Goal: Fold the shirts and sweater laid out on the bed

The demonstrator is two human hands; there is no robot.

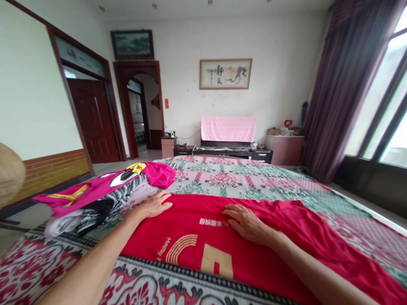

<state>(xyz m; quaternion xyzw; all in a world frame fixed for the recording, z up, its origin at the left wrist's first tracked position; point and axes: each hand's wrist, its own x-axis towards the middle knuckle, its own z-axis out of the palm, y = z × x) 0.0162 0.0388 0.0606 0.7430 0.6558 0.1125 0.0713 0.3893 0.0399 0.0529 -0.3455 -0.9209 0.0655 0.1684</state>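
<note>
A red shirt [286, 237] with white and gold print lies spread flat across the bed [229, 178], which has a floral cover. My left hand [155, 204] rests palm down at the shirt's far left edge, fingers stretched out. My right hand [246, 222] lies flat on the shirt's upper middle, fingers spread and pointing left. Neither hand holds anything.
A heap of clothes with a pink garment [95, 188] on top sits on the bed at the left. Beyond the bed stand a low TV stand [222, 151] with a pink cloth over it, a doorway at left, and curtains [343, 84] by the window at right.
</note>
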